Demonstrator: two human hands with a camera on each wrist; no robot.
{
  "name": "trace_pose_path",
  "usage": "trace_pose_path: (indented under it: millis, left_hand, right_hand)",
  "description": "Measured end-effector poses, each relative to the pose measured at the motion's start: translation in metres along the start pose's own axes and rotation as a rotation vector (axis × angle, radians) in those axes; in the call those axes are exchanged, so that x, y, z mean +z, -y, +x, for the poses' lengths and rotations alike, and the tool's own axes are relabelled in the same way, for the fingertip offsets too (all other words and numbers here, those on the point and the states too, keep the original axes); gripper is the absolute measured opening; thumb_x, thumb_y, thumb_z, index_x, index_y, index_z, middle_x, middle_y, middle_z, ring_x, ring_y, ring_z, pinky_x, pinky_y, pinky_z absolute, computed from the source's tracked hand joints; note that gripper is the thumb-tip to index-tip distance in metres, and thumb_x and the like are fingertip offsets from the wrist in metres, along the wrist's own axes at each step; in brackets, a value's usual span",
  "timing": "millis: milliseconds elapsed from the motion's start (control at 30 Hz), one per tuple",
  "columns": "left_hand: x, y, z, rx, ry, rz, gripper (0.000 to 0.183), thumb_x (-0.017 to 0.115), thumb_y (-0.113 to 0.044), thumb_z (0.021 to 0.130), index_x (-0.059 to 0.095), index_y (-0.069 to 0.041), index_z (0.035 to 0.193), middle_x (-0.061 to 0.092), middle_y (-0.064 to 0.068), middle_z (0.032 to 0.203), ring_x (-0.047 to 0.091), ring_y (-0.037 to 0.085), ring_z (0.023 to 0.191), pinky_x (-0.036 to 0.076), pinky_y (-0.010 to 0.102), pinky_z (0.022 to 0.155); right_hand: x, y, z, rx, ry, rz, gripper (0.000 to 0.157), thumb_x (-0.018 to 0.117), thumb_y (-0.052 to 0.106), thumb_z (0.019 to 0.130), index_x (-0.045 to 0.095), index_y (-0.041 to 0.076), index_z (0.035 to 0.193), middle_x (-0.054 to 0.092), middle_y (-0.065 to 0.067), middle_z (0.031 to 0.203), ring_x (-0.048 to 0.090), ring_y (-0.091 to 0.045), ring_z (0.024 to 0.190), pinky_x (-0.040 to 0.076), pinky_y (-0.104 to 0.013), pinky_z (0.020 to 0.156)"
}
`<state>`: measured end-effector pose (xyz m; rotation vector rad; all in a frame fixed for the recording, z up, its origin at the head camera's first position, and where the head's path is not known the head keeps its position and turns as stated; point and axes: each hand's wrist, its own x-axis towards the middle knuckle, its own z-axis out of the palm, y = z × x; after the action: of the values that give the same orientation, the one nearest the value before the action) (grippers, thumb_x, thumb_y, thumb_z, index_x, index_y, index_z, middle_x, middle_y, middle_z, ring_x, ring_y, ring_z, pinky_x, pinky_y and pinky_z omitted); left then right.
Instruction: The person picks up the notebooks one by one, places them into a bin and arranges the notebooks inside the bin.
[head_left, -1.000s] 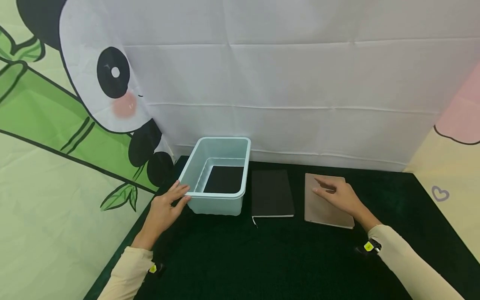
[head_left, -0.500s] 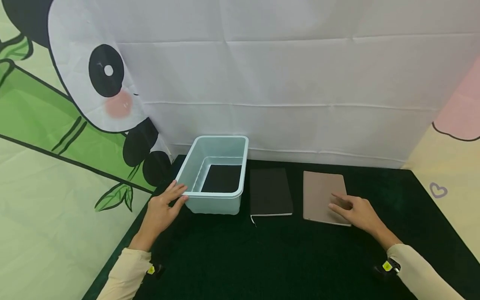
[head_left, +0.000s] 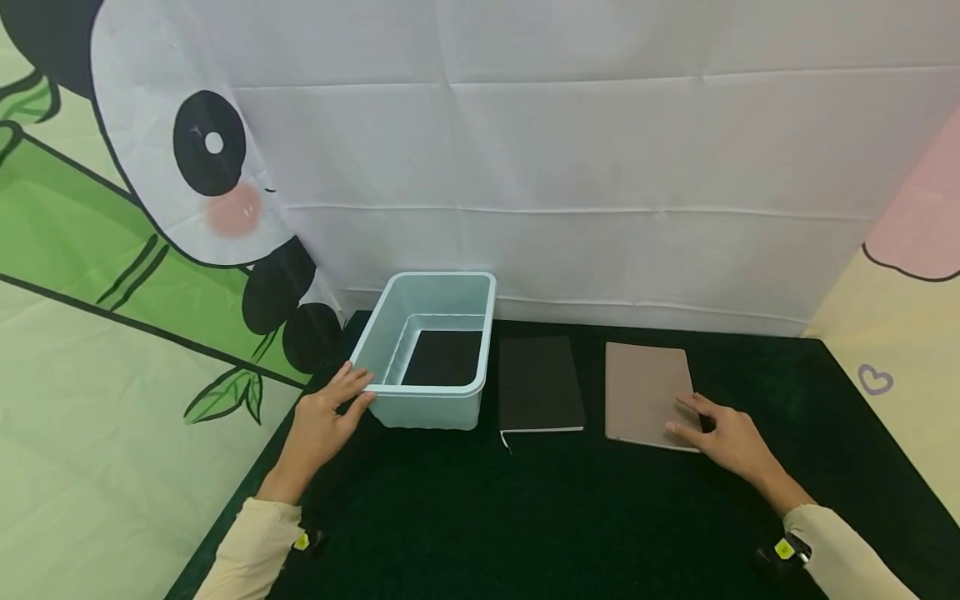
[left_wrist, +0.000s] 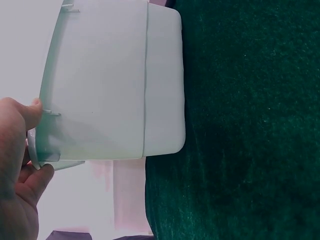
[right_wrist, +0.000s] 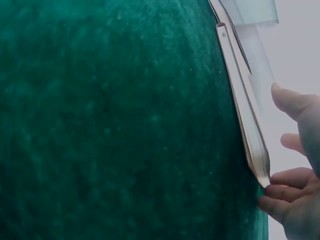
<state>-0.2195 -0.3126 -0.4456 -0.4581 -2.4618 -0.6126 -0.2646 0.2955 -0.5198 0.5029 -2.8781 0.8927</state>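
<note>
A pale blue plastic bin (head_left: 427,410) stands toward the back left, with a flat black rectangle (head_left: 444,358) on its floor. My left hand (head_left: 322,425) grips its near left corner; the left wrist view shows thumb and fingers on either side of the rim (left_wrist: 33,142). To the right lies a tan notebook (head_left: 641,392). My right hand (head_left: 727,437) is at its near right part, thumb over the cover. In the right wrist view, lower fingertips (right_wrist: 272,192) touch the notebook's end (right_wrist: 260,172), while the thumb stands apart from it.
Between bin and tan notebook lies a black notebook (head_left: 540,383) with a white ribbon (head_left: 505,442). Dark green cloth (head_left: 525,525) covers the table. A pale curtain (head_left: 562,167) with a cartoon panda rises right behind the table's back edge.
My right hand has moved right and nearer to me, from above the middle of the tan notebook to its right edge. The left hand stays on the bin's corner.
</note>
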Motion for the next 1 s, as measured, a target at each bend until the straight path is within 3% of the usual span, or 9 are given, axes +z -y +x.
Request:
trace_pose_path:
  millis: [67,133,200,300,433,567,833,1000]
  left_hand:
    - [0.000,0.000,0.000,-0.001,0.000,0.000,0.036,0.075,-0.014,0.094,0.071,-0.005,0.128,0.068,0.016,0.131,0.056,0.040,0.132,0.053,0.058,0.094]
    - [0.001,-0.001,0.000,-0.001,-0.001,0.002,0.036,0.075,-0.014,0.094,0.071,-0.005,0.128,0.069,0.016,0.131,0.056,0.040,0.132,0.053,0.058,0.094]
    - [0.002,-0.001,-0.001,-0.001,-0.001,0.004,0.036,0.075,-0.015,0.094,0.071,-0.005,0.129,0.068,0.016,0.131,0.056,0.040,0.132,0.053,0.057,0.094]
    - [0.003,-0.001,-0.001,0.004,-0.001,0.006,0.037,0.075,-0.015,0.094,0.071,-0.006,0.129,0.068,0.015,0.131,0.056,0.039,0.132,0.054,0.057,0.094]
    - [0.004,-0.002,-0.002,0.009,-0.005,0.003,0.037,0.076,-0.014,0.094,0.071,-0.006,0.129,0.068,0.015,0.131,0.056,0.039,0.132,0.053,0.057,0.094]
    - [0.004,-0.003,-0.002,0.018,-0.015,-0.002,0.037,0.076,-0.013,0.093,0.071,-0.005,0.128,0.069,0.015,0.131,0.057,0.039,0.132,0.053,0.057,0.094]
    - [0.005,-0.002,-0.003,0.033,-0.031,-0.003,0.037,0.078,-0.011,0.091,0.072,-0.004,0.127,0.070,0.015,0.130,0.058,0.039,0.131,0.052,0.057,0.095]
    - [0.005,-0.002,-0.003,0.034,-0.034,-0.007,0.037,0.078,-0.011,0.090,0.072,-0.004,0.127,0.070,0.015,0.130,0.058,0.039,0.131,0.052,0.057,0.095]
  right_hand:
    - [-0.001,-0.001,-0.002,0.020,0.005,-0.007,0.067,0.068,0.046,0.098,0.054,0.002,0.146,0.049,-0.034,0.146,0.059,-0.050,0.118,0.051,-0.062,0.092]
    - [-0.001,-0.001,-0.003,0.042,0.013,-0.008,0.068,0.067,0.048,0.098,0.054,0.002,0.146,0.055,-0.034,0.141,0.066,-0.039,0.097,0.055,-0.049,0.079]
    - [-0.002,-0.001,-0.004,0.070,0.021,-0.003,0.070,0.067,0.050,0.097,0.054,0.001,0.146,0.059,-0.033,0.134,0.061,-0.026,0.081,0.050,-0.036,0.067]
    - [-0.002,-0.002,-0.006,0.104,0.039,-0.005,0.075,0.066,0.054,0.096,0.053,0.000,0.146,0.058,-0.035,0.133,0.056,-0.019,0.075,0.043,-0.029,0.060]
    - [-0.001,-0.005,-0.009,0.117,0.055,-0.030,0.079,0.066,0.058,0.095,0.053,-0.001,0.146,0.051,-0.039,0.141,0.064,-0.035,0.097,0.052,-0.042,0.074]
    - [0.002,-0.004,-0.013,0.131,0.069,-0.048,0.082,0.066,0.062,0.093,0.052,0.002,0.147,0.044,-0.043,0.144,0.055,-0.057,0.120,0.050,-0.062,0.088]
    - [0.004,-0.001,-0.015,0.150,0.078,-0.057,0.083,0.068,0.061,0.092,0.051,0.001,0.148,0.034,-0.051,0.144,0.048,-0.068,0.121,0.050,-0.066,0.084]
    - [0.010,0.000,-0.015,0.156,0.055,-0.014,0.080,0.069,0.056,0.093,0.052,0.000,0.147,0.032,-0.049,0.147,0.037,-0.069,0.130,0.041,-0.075,0.095]
